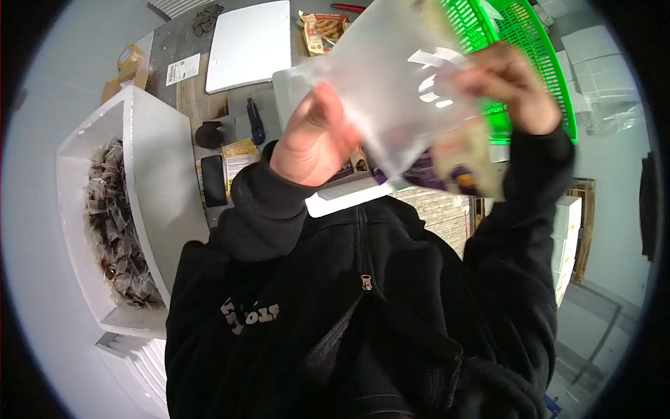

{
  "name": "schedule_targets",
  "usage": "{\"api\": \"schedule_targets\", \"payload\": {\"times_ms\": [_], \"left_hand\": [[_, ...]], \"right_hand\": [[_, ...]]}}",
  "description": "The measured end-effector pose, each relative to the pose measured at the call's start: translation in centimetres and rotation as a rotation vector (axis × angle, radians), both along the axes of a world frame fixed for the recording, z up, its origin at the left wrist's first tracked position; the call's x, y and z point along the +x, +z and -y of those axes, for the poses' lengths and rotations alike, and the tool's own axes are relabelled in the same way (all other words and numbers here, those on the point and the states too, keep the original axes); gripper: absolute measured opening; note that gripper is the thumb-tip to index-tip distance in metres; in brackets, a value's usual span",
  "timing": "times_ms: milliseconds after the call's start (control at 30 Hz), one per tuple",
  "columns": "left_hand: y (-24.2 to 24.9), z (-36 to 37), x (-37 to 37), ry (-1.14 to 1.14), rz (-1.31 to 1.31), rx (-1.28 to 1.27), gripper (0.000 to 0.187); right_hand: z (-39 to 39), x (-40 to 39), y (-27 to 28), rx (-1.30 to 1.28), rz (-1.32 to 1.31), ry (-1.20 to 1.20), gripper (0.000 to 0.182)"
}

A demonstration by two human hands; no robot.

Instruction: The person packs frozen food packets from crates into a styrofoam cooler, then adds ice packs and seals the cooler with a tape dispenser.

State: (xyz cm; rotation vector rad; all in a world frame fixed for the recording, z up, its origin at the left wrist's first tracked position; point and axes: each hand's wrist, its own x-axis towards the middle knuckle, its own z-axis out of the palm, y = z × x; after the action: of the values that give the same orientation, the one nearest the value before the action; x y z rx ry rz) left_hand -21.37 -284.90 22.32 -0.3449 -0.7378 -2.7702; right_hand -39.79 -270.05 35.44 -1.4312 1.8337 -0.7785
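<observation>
Cloudy plastic bag [387, 66], no contents visible, spans the left hand [314, 140] (its grip unclear) and right hand [527, 87], apparently pinching its edge, above the tabletop [174, 42], the work seemingly unfinished.

Grey work surface [167, 49] noted, bearing a white foam panel [250, 45] at upper left of centre, a printed label [183, 69] farther left, a black-and-blue cutter [255, 122] below the panel, and a colourful food packet [324, 31] near top centre
</observation>
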Motion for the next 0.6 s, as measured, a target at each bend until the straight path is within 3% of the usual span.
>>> {"api": "schedule_targets", "payload": {"times_ms": [33, 133, 200, 233, 300, 367, 400, 433, 500, 533, 567, 600], "left_hand": [[0.0, 0.2, 0.7, 0.069, 0.120, -0.019, 0.050], [-3.7, 0.4, 1.7, 0.130, 0.342, 0.074, 0.041], [-5.4, 0.4, 1.7, 0.365, 0.462, -0.081, 0.037], [-6.1, 0.8, 1.9, 0.370, 0.465, -0.079, 0.037], [-7.1, 1.7, 2.5, 0.552, 0.509, -0.303, 0.037], [-6.3, 3.2, 3.6, 0.641, 0.512, -0.343, 0.036], [-6.0, 4.0, 4.3, 0.685, 0.513, -0.387, 0.036], [-5.7, 4.7, 4.8, 0.728, 0.513, -0.435, 0.037], [-4.8, 5.6, 5.5, 0.737, 0.518, -0.444, 0.038], [-4.6, 5.8, 5.7, 0.754, 0.519, -0.446, 0.038], [-4.7, 5.8, 5.8, 0.751, 0.519, -0.449, 0.038], [-4.8, 5.8, 5.8, 0.743, 0.530, -0.426, 0.038]], "right_hand": [[1.2, 0.7, -2.6, 0.028, 0.118, 0.096, 0.020], [2.5, 0.8, -11.7, -0.068, 0.468, 0.019, 0.022], [2.7, 0.3, -17.3, -0.069, 0.699, -0.049, 0.023], [2.8, -1.3, -21.1, -0.066, 0.834, 0.065, 0.025], [2.6, -1.5, -26.2, -0.019, 1.303, -0.101, 0.040], [3.1, -1.8, -27.6, 0.395, 1.065, -0.390, 0.054], [3.6, -1.1, -27.3, 0.510, 0.598, -0.415, 0.068], [4.0, -1.1, -27.9, 0.509, 0.603, -0.418, 0.068], [5.0, -1.3, -29.7, 0.748, 0.633, -0.387, 0.082], [5.6, 0.9, -27.4, 0.585, 0.491, -0.428, 0.093], [6.5, 1.2, -27.7, 0.583, 0.494, -0.430, 0.093], [7.3, 1.1, -28.2, 0.711, 0.287, -0.319, 0.094]]}}
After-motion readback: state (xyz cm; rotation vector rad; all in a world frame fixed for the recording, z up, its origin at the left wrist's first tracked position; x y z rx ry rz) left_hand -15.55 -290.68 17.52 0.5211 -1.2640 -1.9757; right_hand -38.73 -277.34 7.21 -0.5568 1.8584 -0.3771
